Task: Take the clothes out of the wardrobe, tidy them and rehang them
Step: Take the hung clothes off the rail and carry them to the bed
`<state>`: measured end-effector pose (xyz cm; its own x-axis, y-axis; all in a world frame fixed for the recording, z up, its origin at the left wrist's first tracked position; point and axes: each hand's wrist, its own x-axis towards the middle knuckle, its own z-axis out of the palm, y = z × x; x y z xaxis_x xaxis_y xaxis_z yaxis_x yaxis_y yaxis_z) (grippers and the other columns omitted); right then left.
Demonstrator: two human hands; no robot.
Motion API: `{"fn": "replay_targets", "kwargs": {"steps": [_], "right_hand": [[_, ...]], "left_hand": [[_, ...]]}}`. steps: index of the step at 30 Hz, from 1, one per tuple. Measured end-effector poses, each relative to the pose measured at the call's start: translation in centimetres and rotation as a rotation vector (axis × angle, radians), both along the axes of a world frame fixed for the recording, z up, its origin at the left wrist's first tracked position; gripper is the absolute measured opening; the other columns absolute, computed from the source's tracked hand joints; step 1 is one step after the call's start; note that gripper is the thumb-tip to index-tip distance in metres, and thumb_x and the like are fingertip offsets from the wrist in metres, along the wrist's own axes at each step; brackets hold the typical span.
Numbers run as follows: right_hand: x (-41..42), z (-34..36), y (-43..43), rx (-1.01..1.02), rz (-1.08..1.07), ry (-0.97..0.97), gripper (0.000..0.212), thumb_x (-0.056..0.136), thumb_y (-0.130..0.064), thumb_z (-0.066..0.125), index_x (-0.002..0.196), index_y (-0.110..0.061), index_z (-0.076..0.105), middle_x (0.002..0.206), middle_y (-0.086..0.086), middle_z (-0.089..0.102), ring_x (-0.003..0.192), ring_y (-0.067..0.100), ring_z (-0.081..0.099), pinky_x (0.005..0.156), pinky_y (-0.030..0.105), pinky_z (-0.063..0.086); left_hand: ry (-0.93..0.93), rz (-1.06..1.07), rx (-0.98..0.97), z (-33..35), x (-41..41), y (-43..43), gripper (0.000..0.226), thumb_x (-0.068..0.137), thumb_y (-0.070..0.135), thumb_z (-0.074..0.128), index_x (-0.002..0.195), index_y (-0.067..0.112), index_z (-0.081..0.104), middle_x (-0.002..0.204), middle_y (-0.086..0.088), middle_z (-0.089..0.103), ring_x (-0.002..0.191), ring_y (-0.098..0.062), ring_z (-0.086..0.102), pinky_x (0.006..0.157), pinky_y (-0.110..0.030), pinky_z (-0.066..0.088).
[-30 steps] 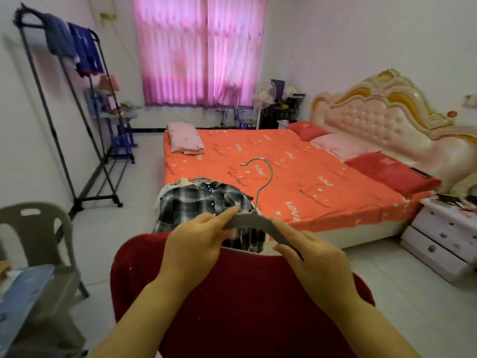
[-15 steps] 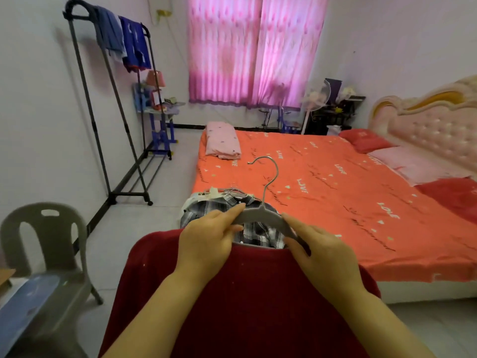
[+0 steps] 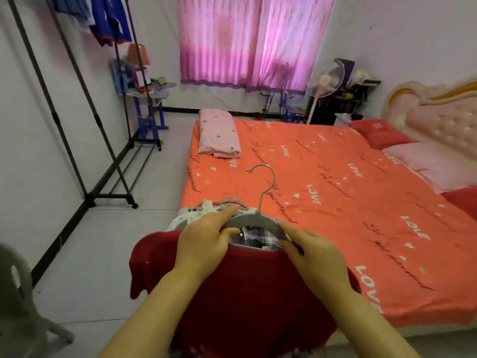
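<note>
Both hands hold one grey hanger in front of the person. The left hand has a narrow grip, thumb under and forefinger over the hanger's left shoulder. The right hand closes its grip over the right arm of the hanger, forefinger lying along it; its thumb is hidden. The hanger's metal hook points up and away, towards the bed. A dark red garment hangs from the hanger and drapes down over both forearms. Through the neck opening shows a plaid shirt, which lies on the near corner of the bed in a small pile with a white garment and a second grey hanger. The bed has an orange sheet printed with the word LOVE, and a folded pink blanket lies at its far left corner. A dark metal clothes rack stands along the left wall with blue clothes hung at its top. Pink curtains cover the far window, with a standing fan just to their right. A grey plastic chair sits at the lower left edge.
</note>
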<state>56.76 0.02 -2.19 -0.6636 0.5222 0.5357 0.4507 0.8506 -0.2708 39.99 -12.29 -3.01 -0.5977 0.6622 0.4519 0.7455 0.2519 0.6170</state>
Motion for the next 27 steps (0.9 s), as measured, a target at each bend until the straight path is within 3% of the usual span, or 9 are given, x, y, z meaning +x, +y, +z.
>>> {"fn": "replay_targets", "kwargs": {"steps": [3,6,10,13,16,20,24,27], "right_hand": [[-3.7,-1.6,4.6,-0.058,0.036,-0.005,0.044,0.076,-0.023,0.077,0.118,-0.032,0.065,0.081,-0.002,0.070,0.069,0.023,0.065,0.049,0.028,0.041],[-7.6,-3.7,9.6,-0.116,0.078,-0.016,0.043,0.078,-0.024,0.075,0.118,-0.034,0.064,0.086,-0.002,0.071,0.073,0.024,0.065,0.053,0.026,0.039],[-12.3,-6.4,16.6,-0.172,0.127,-0.058,0.046,0.072,-0.020,0.080,0.115,-0.032,0.067,0.071,-0.003,0.064,0.063,0.026,0.061,0.054,0.021,0.034],[-15.7,-8.8,21.6,-0.234,0.146,-0.085,0.046,0.075,-0.023,0.078,0.117,-0.034,0.065,0.073,-0.001,0.065,0.065,0.024,0.062,0.056,0.024,0.035],[-19.4,-10.5,24.5,-0.298,0.117,-0.176,0.046,0.086,-0.031,0.064,0.129,-0.040,0.053,0.093,-0.001,0.068,0.085,0.024,0.063,0.065,0.032,0.045],[-23.4,-14.8,28.5,-0.454,0.123,-0.335,0.050,0.091,-0.024,0.056,0.139,-0.028,0.042,0.116,0.008,0.060,0.109,0.029,0.053,0.085,0.037,0.045],[-22.0,-19.3,28.8,-0.556,0.140,-0.429,0.042,0.089,-0.021,0.055,0.131,-0.023,0.053,0.126,0.000,0.058,0.119,0.021,0.051,0.097,0.032,0.040],[-19.0,-21.8,28.0,-0.592,0.153,-0.577,0.044,0.094,-0.029,0.047,0.138,-0.026,0.043,0.134,-0.004,0.050,0.125,0.017,0.043,0.105,0.026,0.029]], "left_hand": [[-0.043,0.017,-0.046,-1.5,-3.6,4.1,0.045,0.084,0.026,0.066,0.127,0.035,0.056,0.114,0.005,0.066,0.103,-0.018,0.058,0.082,-0.030,0.043],[-0.060,0.051,-0.105,-3.4,-6.9,8.4,0.044,0.084,0.027,0.065,0.126,0.038,0.055,0.116,0.009,0.065,0.104,-0.015,0.057,0.082,-0.029,0.041],[-0.132,0.108,-0.206,-5.6,-11.0,14.6,0.045,0.084,0.029,0.065,0.127,0.038,0.054,0.116,0.007,0.065,0.107,-0.016,0.057,0.085,-0.030,0.042],[-0.149,0.150,-0.276,-7.2,-13.9,19.3,0.042,0.085,0.030,0.064,0.126,0.034,0.056,0.116,0.003,0.065,0.107,-0.020,0.058,0.086,-0.032,0.044],[-0.104,0.195,-0.362,-8.5,-16.5,22.2,0.041,0.087,0.025,0.061,0.128,0.028,0.056,0.120,0.000,0.064,0.111,-0.024,0.055,0.089,-0.035,0.042],[-0.113,0.210,-0.501,-11.4,-18.9,25.4,0.048,0.086,0.020,0.062,0.133,0.018,0.051,0.132,-0.004,0.054,0.124,-0.024,0.046,0.099,-0.036,0.037],[-0.148,0.176,-0.659,-14.9,-18.3,25.7,0.048,0.088,0.029,0.059,0.134,0.023,0.048,0.132,0.001,0.053,0.122,-0.020,0.047,0.099,-0.035,0.038],[-0.178,0.123,-0.777,-16.9,-17.1,25.0,0.049,0.091,0.034,0.054,0.138,0.028,0.043,0.136,0.006,0.048,0.124,-0.015,0.044,0.103,-0.031,0.036]]}}
